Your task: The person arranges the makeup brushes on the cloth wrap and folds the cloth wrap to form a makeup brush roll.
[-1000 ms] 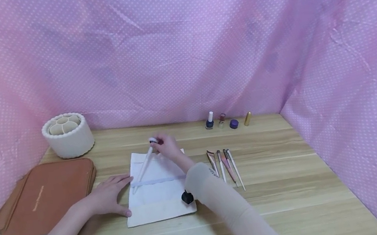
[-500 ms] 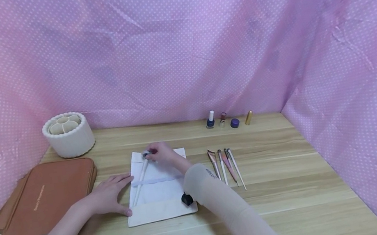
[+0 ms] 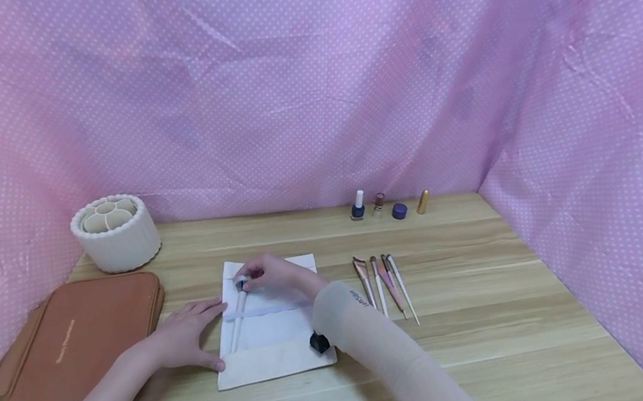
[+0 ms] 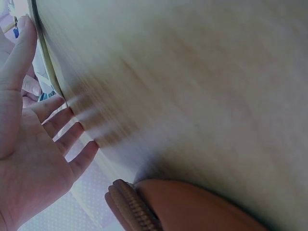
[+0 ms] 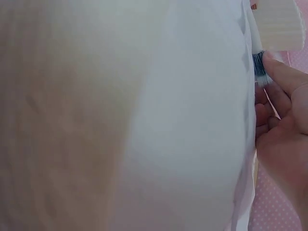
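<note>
A white cloth brush pouch [image 3: 278, 362] lies unfolded on the wooden table. My right hand [image 3: 272, 272] pinches a makeup brush [image 3: 239, 321] close to its bristle end, over the pouch's upper left part. The white handle slants down across the cloth, its tip right at the top edge of the pouch's lower pocket strip. In the right wrist view, dark and pale bristles [image 5: 260, 67] show at the thumb and fingers. My left hand [image 3: 181, 334] has its fingers spread, with fingertips and thumb at the pouch's left edge; the left wrist view shows its palm [image 4: 33, 163].
Several more makeup brushes [image 3: 400, 287] lie right of the pouch. Behind them stand a nail polish bottle [image 3: 358, 208], a small clear bottle [image 3: 378, 205], a purple jar [image 3: 399, 211] and a gold tube [image 3: 422, 202]. On the left are a brown zip case [image 3: 83, 340] and a white divided holder [image 3: 120, 241].
My right hand has moved left and down toward me with the brush. The brush handle has swung steeper, its tip sliding down to the pocket strip's edge. My left hand has stayed put.
</note>
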A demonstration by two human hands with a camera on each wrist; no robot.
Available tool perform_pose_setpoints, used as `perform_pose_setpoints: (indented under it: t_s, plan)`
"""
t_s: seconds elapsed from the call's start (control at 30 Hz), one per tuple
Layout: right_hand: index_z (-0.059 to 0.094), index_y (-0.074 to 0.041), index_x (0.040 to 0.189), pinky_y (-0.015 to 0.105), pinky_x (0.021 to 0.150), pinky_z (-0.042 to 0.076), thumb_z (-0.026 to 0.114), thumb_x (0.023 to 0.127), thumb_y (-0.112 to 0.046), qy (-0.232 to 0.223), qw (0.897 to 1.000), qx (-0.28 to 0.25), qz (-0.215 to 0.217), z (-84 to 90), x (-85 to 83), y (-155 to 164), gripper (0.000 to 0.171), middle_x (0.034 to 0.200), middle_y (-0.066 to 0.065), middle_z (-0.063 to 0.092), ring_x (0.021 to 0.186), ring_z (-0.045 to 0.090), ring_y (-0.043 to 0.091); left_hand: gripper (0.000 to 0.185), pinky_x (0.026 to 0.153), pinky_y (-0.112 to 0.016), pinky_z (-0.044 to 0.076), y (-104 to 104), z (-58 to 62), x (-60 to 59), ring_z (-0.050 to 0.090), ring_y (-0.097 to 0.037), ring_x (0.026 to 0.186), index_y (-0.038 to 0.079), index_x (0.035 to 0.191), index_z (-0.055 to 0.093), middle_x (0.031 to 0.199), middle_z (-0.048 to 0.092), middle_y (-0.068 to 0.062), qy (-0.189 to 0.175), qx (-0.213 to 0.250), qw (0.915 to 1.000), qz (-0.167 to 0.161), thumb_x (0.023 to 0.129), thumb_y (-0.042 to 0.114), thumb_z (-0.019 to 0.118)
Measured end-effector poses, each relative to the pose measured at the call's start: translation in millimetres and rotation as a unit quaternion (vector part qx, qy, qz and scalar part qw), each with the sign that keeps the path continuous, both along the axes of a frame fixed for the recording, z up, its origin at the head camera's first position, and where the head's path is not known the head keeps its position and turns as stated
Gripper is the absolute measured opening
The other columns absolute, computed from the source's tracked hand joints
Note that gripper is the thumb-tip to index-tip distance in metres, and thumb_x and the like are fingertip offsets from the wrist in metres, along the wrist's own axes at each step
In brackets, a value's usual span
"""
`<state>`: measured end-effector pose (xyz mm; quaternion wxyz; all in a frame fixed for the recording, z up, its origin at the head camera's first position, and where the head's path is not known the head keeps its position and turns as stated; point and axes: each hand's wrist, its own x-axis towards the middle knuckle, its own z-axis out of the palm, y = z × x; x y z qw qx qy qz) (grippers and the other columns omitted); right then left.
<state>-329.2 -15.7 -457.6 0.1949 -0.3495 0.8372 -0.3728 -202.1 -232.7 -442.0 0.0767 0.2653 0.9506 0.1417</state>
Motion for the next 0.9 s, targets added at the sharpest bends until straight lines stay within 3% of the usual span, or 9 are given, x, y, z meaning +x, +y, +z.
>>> perform_pose_setpoints:
  t_s: [0.17,0.4,0.53,0.73,0.9]
  plan:
    - [0.063,-0.021,0.121,0.02,0.081,0.044,0.062,0.091,-0.021,-0.005,0.999,0.0,-0.031,9.4,-1.7,12.0,0.029,0.114,-0.009,0.063,0.096,0.054,0.005,0.109,0.093,-0.065,0.035,2.6,0.1,-0.5,0.037,-0.044,0.127,0.001,0.139,0.043,0.143,0.041,-0.02,-0.006,-0.001,1.0,0.002,0.06,0.07,0.072]
    - [0.059,-0.008,0.125,0.022,0.076,0.047,0.063,0.091,-0.018,0.039,0.998,-0.023,-0.031,45.2,1.0,45.8,0.036,0.123,0.006,0.062,0.099,0.056,0.014,0.109,0.091,-0.064,0.036,1.7,-1.3,0.3,0.037,-0.043,0.127,0.001,0.138,0.044,0.142,0.042,-0.02,0.007,-0.003,1.0,0.001,0.059,0.07,0.072]
    - [0.058,-0.007,0.126,0.023,0.076,0.047,0.062,0.092,-0.016,0.063,0.997,-0.017,-0.046,60.0,6.3,71.4,0.036,0.125,0.01,0.06,0.101,0.055,0.017,0.11,0.091,-0.064,0.036,0.1,-3.0,1.2,0.037,-0.043,0.127,0.001,0.138,0.044,0.142,0.042,-0.02,0.012,-0.004,0.9999,0.004,0.058,0.071,0.072]
    - [0.059,-0.007,0.124,0.026,0.076,0.048,0.064,0.09,-0.02,0.097,0.99,0.007,-0.1,62.6,17.6,112.5,0.037,0.121,0.009,0.062,0.1,0.055,0.018,0.11,0.092,-0.065,0.034,1.1,-1.9,3.0,0.036,-0.044,0.128,0.002,0.139,0.043,0.143,0.041,-0.02,0.007,0.003,1.0,0.002,0.059,0.072,0.071]
    - [0.063,-0.002,0.117,0.03,0.078,0.049,0.069,0.086,-0.018,0.144,0.979,0.023,-0.142,53.5,27.7,144.3,0.035,0.111,0.011,0.066,0.093,0.058,0.021,0.109,0.091,-0.065,0.034,2.9,-1.5,2.9,0.036,-0.044,0.127,0.002,0.139,0.044,0.142,0.041,-0.021,0.009,0.006,0.9999,0.001,0.059,0.071,0.072]
